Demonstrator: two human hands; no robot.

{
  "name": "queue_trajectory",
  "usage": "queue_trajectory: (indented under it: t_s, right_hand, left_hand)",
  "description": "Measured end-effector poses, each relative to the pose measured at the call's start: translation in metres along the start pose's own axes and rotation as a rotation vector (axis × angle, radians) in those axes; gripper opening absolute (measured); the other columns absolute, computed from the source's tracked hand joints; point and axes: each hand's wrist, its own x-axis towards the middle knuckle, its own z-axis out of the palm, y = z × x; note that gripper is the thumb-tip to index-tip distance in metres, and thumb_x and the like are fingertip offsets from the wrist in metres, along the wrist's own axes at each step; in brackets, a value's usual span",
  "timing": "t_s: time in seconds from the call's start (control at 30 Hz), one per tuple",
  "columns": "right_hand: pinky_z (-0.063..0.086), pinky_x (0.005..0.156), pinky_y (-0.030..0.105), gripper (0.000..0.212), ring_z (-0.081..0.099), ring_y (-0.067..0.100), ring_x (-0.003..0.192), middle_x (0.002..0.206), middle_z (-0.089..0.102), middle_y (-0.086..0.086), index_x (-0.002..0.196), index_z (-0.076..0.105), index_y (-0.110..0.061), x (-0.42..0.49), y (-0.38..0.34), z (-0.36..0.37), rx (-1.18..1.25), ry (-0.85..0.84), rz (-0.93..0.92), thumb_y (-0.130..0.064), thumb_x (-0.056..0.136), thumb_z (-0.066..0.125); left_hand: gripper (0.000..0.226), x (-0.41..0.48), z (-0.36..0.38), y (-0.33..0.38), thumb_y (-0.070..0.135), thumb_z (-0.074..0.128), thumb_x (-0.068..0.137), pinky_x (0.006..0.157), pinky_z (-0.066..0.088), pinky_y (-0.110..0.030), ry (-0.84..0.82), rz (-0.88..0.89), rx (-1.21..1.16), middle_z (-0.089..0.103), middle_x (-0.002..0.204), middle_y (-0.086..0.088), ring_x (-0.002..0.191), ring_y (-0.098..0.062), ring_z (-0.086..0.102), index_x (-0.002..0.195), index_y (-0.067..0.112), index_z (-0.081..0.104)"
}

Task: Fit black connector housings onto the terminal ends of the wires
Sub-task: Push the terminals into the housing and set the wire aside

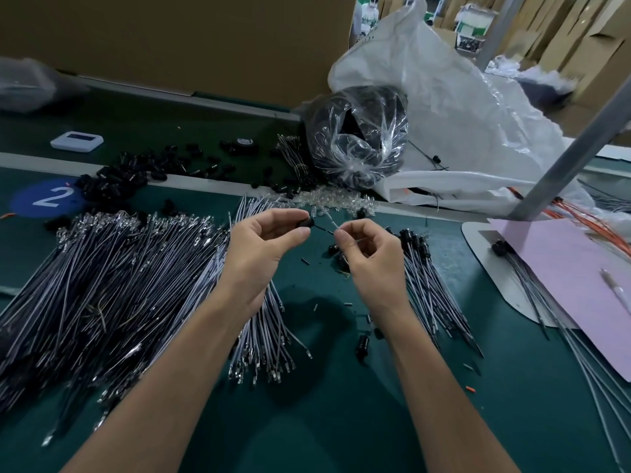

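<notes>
We log two bare hands, left hand [263, 240] and right hand [372, 257], each on a bare forearm reaching to the bottom edge: left forearm [164, 387], right forearm [444, 397]. Wrists [239, 298] bare as well. Fingernails [342, 239] short, trimmed, plain where we can make them out. Upper arms fall outside the frame.

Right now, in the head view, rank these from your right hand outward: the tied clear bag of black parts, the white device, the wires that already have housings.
1. The wires with housings, lying just right of the right hand.
2. The tied clear bag, beyond the hand, toward the back.
3. The white device, far left at the back.
</notes>
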Motion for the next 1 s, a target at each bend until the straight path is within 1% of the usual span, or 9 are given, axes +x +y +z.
queue_trajectory:
  t_s: [0.03,0.1,0.33,0.6,0.7,0.8,0.87,0.93,1.0]
  right_hand:
    - [0.055,0.064,0.042,0.007,0.06,0.025,0.065,0.072,0.067,0.002,0.085,0.068,-0.017,0.0,0.0,0.0,-0.005,0.003,-0.005,-0.016,0.092,0.068]
    - [0.055,0.065,0.046,0.008,0.06,0.026,0.066,0.072,0.067,0.0,0.084,0.068,-0.018,0.0,0.0,0.0,-0.025,0.007,-0.024,-0.016,0.092,0.068]
    - [0.054,0.062,0.042,0.008,0.059,0.021,0.062,0.071,0.067,-0.003,0.084,0.068,-0.017,0.0,0.0,0.0,-0.049,0.002,-0.037,-0.014,0.091,0.068]
    - [0.054,0.064,0.048,0.008,0.063,0.036,0.071,0.075,0.069,0.008,0.084,0.068,-0.018,-0.002,-0.001,0.0,-0.013,-0.048,-0.022,-0.016,0.091,0.068]
    - [0.054,0.064,0.05,0.012,0.062,0.037,0.071,0.075,0.069,0.009,0.082,0.068,-0.022,-0.002,0.001,0.0,-0.005,-0.051,-0.023,-0.015,0.091,0.068]
    - [0.053,0.064,0.048,0.017,0.06,0.033,0.067,0.073,0.069,0.006,0.079,0.067,-0.026,-0.001,0.003,0.001,-0.041,-0.078,-0.028,-0.014,0.091,0.069]
    - [0.053,0.065,0.047,0.018,0.059,0.025,0.063,0.072,0.069,0.005,0.079,0.067,-0.026,-0.001,0.003,0.002,-0.052,-0.103,-0.022,-0.013,0.09,0.069]
    - [0.055,0.066,0.043,0.017,0.06,0.017,0.065,0.071,0.07,0.001,0.078,0.07,-0.026,-0.001,0.003,0.002,-0.015,-0.107,-0.008,-0.012,0.088,0.072]
    - [0.054,0.064,0.035,0.015,0.062,0.011,0.065,0.07,0.07,-0.004,0.078,0.072,-0.023,-0.002,0.001,0.001,0.073,-0.106,0.012,-0.01,0.086,0.073]
  left_hand:
    - [0.023,0.0,-0.001,0.0,-0.003,0.074,0.078,0.075,0.052,-0.014,-0.002,0.001,-0.001,0.077,0.09,0.001,0.087,-0.008,0.071,0.092,0.015,0.075]
    - [0.024,-0.001,-0.001,0.0,-0.003,0.073,0.079,0.072,0.052,-0.012,-0.007,0.006,0.0,0.077,0.089,0.002,0.085,-0.006,0.071,0.09,0.017,0.076]
    - [0.028,-0.003,-0.001,0.001,-0.004,0.075,0.077,0.075,0.051,-0.012,-0.017,0.048,0.073,0.077,0.088,0.002,0.085,-0.008,0.071,0.084,0.023,0.078]
    - [0.024,-0.003,-0.001,-0.001,-0.001,0.076,0.077,0.076,0.052,-0.014,-0.051,0.047,0.122,0.077,0.09,0.001,0.088,-0.01,0.072,0.09,0.019,0.078]
    - [0.025,-0.004,-0.002,-0.002,-0.001,0.075,0.078,0.076,0.052,-0.014,-0.058,0.054,0.108,0.077,0.089,0.001,0.089,-0.011,0.072,0.09,0.02,0.077]
    - [0.027,-0.006,0.001,-0.004,-0.006,0.074,0.077,0.076,0.052,-0.014,-0.119,0.067,0.141,0.077,0.087,0.002,0.085,-0.009,0.072,0.088,0.019,0.077]
    - [0.029,-0.006,0.003,-0.005,-0.009,0.073,0.077,0.076,0.053,-0.015,-0.143,0.075,0.156,0.077,0.086,0.003,0.084,-0.009,0.072,0.089,0.017,0.076]
    - [0.03,-0.005,0.002,-0.007,-0.01,0.073,0.077,0.077,0.053,-0.016,-0.117,0.078,0.132,0.077,0.089,0.003,0.087,-0.009,0.072,0.092,0.017,0.075]
    - [0.03,-0.004,0.001,-0.009,-0.007,0.075,0.076,0.079,0.054,-0.019,-0.07,0.058,0.087,0.077,0.092,0.001,0.091,-0.012,0.072,0.094,0.017,0.074]
